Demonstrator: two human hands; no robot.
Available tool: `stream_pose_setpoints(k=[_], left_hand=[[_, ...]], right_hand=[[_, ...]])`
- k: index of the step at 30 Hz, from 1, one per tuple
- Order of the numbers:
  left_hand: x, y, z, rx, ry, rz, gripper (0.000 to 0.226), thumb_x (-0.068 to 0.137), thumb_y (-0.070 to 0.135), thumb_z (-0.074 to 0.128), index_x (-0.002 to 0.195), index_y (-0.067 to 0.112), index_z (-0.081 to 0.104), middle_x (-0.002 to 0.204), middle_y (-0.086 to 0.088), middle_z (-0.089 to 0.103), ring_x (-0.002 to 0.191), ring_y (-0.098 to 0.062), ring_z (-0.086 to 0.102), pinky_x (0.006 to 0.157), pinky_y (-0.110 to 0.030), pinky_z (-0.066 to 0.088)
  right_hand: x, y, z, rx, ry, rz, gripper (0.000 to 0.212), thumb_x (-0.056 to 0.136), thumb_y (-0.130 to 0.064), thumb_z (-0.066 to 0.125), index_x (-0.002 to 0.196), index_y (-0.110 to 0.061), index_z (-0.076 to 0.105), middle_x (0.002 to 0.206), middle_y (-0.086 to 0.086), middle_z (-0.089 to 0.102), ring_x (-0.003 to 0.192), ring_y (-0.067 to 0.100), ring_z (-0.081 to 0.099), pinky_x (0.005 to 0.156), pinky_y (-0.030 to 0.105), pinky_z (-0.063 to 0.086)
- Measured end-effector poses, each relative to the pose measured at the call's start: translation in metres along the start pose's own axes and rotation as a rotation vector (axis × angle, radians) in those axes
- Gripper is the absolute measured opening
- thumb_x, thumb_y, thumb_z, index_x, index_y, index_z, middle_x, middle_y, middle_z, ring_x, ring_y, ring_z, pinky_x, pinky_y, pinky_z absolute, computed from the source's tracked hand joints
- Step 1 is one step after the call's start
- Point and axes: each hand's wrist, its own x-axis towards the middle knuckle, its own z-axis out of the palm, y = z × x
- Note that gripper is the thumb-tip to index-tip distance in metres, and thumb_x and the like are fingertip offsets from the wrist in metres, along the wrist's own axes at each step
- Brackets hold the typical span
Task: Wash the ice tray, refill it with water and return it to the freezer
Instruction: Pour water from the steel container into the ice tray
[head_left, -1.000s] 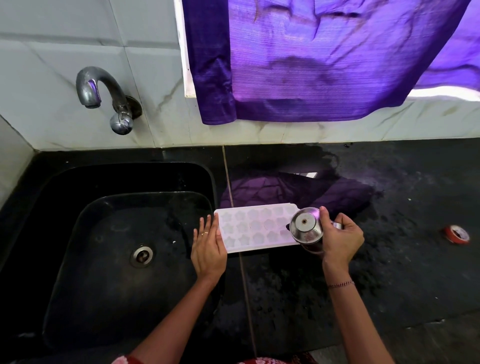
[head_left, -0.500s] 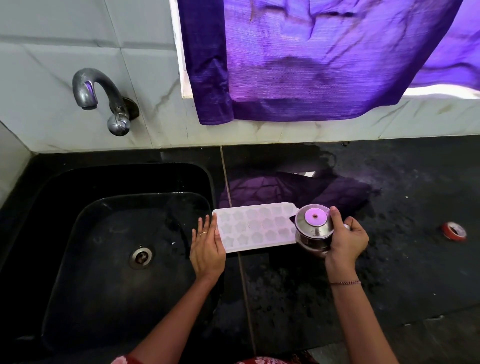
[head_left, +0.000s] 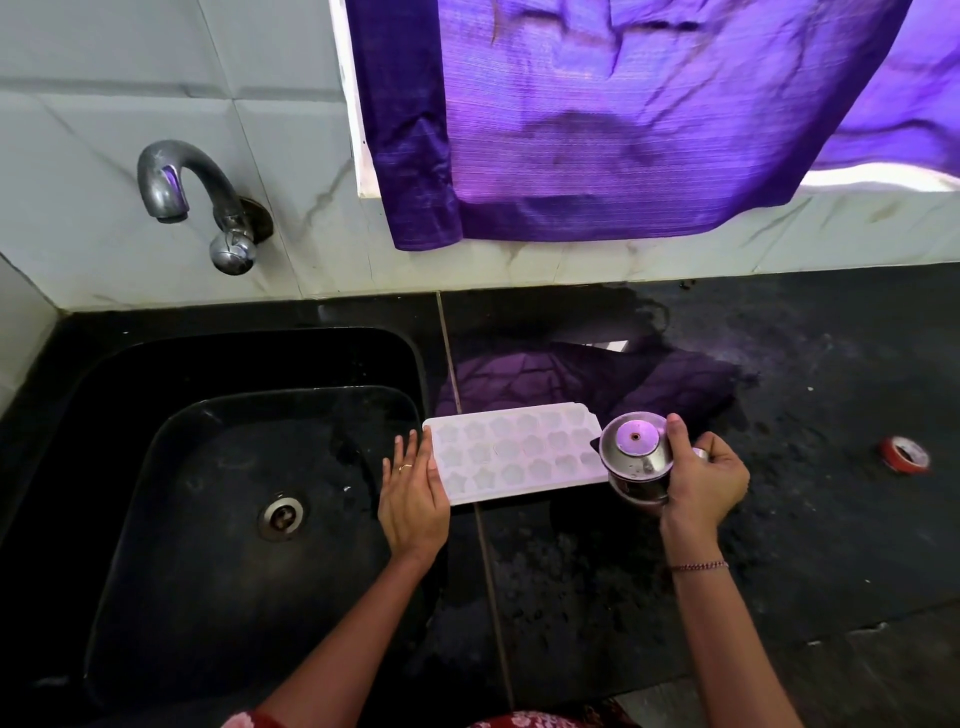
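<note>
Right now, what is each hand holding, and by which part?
The right hand grips a steel cup around its side. The left hand holds nothing; it lies flat against the tray's left end.

Dark stone table (head_left: 779, 545) beside a black sink (head_left: 130, 364).
A white ice tray (head_left: 514, 457) lies flat near the sink's edge; a red tape roll (head_left: 905, 454) sits well apart at the right.

Single head-worn wide-angle view, looking steeply down. Close over the tabletop (head_left: 779, 519) and sink (head_left: 130, 467), facing the tiled wall (head_left: 104, 67).
</note>
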Motion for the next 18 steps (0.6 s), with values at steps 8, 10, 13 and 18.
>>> stream_pose_setpoints(k=[8, 10, 13, 18], left_hand=[[0.0003, 0.0002, -0.0004, -0.001, 0.0, 0.006, 0.06, 0.093, 0.036, 0.013, 0.142, 0.012, 0.038, 0.146, -0.008, 0.042, 0.142, -0.021, 0.027, 0.118, -0.041, 0.019], [-0.0003, -0.0004, -0.0003, -0.001, 0.0, 0.006, 0.059, 0.094, 0.036, 0.013, 0.143, 0.013, 0.037, 0.146, -0.008, 0.042, 0.142, -0.021, 0.027, 0.118, -0.04, 0.019], [-0.0003, -0.0018, 0.0005, 0.002, -0.002, 0.007, 0.058, 0.094, 0.036, 0.013, 0.144, 0.015, 0.036, 0.147, -0.007, 0.042, 0.142, -0.02, 0.026, 0.118, -0.04, 0.018], [-0.0004, -0.0022, 0.001, 0.001, 0.0, 0.006, 0.058, 0.094, 0.036, 0.013, 0.144, 0.016, 0.036, 0.147, -0.007, 0.041, 0.142, -0.019, 0.025, 0.118, -0.04, 0.018]], right_hand=[[0.006, -0.0022, -0.0005, -0.1, -0.021, -0.111, 0.057, 0.079, -0.022, 0.073, 0.049, -0.014, 0.026, 0.035, -0.01, 0.03, 0.04, 0.006, 0.024, 0.045, 0.016, 0.027], [0.0057, -0.0035, 0.0007, -0.106, -0.03, -0.137, 0.057, 0.079, -0.021, 0.074, 0.049, -0.014, 0.026, 0.037, -0.009, 0.028, 0.041, 0.006, 0.023, 0.045, 0.017, 0.026], [0.0057, -0.0036, 0.0014, -0.125, -0.043, -0.179, 0.057, 0.079, -0.021, 0.074, 0.049, -0.013, 0.026, 0.043, -0.01, 0.025, 0.042, 0.007, 0.021, 0.044, 0.018, 0.022], [0.0039, -0.0067, 0.0028, -0.151, -0.044, -0.211, 0.057, 0.08, -0.017, 0.073, 0.049, -0.013, 0.025, 0.044, -0.004, 0.025, 0.039, 0.007, 0.024, 0.041, 0.014, 0.021]])
